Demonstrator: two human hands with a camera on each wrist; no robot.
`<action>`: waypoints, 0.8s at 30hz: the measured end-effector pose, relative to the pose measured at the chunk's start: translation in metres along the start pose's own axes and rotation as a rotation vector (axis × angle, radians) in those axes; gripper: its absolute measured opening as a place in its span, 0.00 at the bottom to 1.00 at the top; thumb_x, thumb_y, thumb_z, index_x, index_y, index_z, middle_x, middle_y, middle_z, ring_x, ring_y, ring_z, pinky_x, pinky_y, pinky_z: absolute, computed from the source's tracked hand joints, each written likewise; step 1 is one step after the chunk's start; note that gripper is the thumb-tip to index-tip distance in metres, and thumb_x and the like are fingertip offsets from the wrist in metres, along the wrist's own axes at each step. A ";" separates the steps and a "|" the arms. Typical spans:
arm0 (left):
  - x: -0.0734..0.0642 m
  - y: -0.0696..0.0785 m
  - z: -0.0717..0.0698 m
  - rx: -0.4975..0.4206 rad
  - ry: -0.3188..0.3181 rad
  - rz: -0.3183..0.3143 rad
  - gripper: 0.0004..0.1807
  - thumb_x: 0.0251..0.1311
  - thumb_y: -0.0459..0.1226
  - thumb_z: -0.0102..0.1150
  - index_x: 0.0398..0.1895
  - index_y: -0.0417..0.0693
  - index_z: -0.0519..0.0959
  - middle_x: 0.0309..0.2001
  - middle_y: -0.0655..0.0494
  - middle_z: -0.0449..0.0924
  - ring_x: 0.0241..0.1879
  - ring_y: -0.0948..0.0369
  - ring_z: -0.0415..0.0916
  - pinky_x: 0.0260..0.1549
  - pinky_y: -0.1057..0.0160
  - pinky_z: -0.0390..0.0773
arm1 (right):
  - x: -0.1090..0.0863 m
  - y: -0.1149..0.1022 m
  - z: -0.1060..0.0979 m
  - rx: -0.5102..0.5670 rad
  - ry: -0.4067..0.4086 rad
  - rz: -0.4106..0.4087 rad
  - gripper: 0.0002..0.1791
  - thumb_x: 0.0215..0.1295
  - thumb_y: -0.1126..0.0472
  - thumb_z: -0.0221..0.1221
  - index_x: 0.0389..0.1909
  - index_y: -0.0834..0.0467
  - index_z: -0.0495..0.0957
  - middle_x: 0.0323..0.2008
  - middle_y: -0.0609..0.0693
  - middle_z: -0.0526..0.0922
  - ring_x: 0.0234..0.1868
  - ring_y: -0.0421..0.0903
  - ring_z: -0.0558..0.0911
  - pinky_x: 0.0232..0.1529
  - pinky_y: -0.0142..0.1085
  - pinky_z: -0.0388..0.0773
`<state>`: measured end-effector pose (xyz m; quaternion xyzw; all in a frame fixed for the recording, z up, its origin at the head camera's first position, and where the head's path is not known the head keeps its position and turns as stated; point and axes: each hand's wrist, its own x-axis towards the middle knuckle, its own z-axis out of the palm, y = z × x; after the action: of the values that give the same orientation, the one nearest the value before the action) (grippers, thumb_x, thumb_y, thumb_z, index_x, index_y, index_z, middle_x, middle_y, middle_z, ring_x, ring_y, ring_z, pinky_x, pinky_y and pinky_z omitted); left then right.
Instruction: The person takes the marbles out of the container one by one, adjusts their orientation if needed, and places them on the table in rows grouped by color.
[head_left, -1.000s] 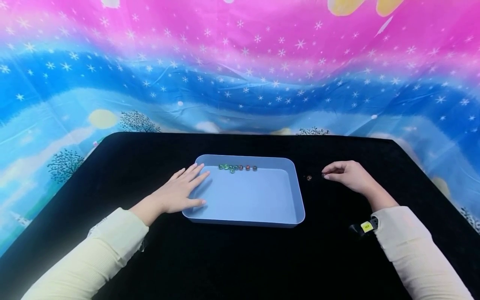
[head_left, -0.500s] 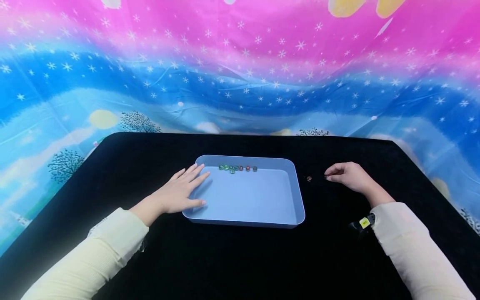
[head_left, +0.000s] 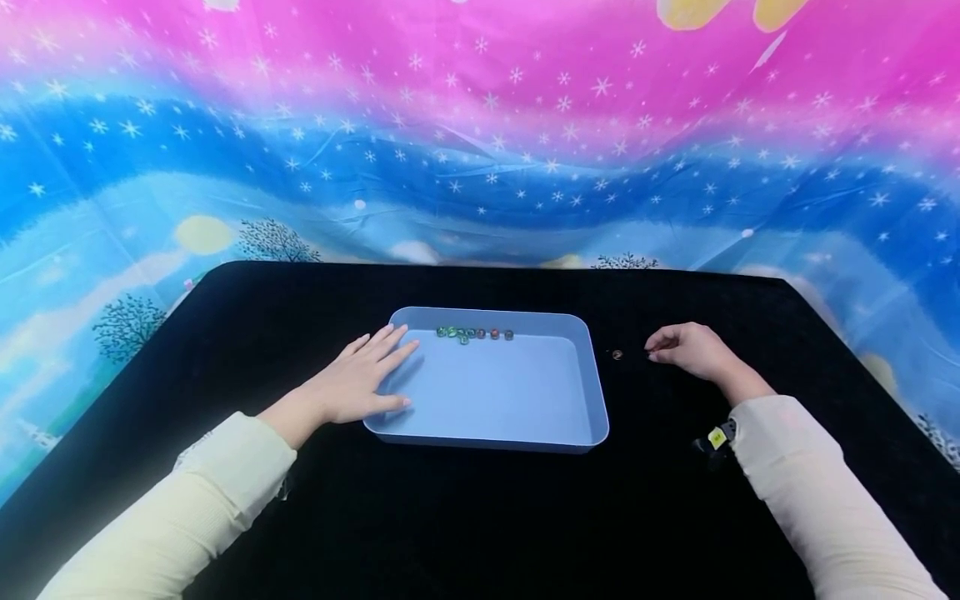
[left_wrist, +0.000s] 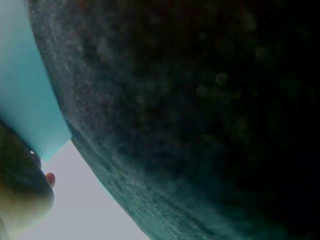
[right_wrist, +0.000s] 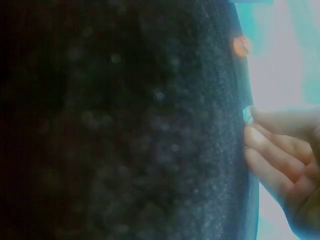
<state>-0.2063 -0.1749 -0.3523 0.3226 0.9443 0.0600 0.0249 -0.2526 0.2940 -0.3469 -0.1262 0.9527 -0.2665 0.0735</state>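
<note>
My left hand (head_left: 363,379), fingers spread, rests over the left rim of a shallow blue-grey tray (head_left: 487,400). Part of that hand shows beside the tray wall (left_wrist: 30,80) in the left wrist view. Several glass marbles (head_left: 462,334), green and reddish, lie in a loose row along the tray's far side. To the right of the tray, my right hand (head_left: 693,352) is low at the table, its thumb and fingers pinching a pale marble (right_wrist: 247,115), mostly hidden in the head view. An orange-brown marble (head_left: 617,355) lies on the cloth between that hand and the tray.
Black cloth (head_left: 480,525) covers the table. A printed curtain (head_left: 480,150) with snowflakes hangs behind the far edge. A black wrist device with a yellow label (head_left: 717,438) hangs by the right cuff.
My right hand shifts slightly right, then back a little left, as its forearm swings inward to the left. The left hand, tray and marbles stay in place.
</note>
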 end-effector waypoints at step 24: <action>0.000 0.001 0.000 -0.009 0.002 -0.004 0.42 0.53 0.58 0.46 0.66 0.49 0.47 0.66 0.46 0.39 0.64 0.52 0.32 0.58 0.48 0.40 | -0.007 0.007 -0.001 0.122 0.002 0.052 0.16 0.58 0.58 0.55 0.42 0.64 0.75 0.39 0.57 0.78 0.39 0.50 0.76 0.38 0.43 0.72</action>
<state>-0.2060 -0.1738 -0.3522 0.3203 0.9447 0.0648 0.0255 -0.2478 0.3026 -0.3491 -0.0965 0.9377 -0.3222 0.0868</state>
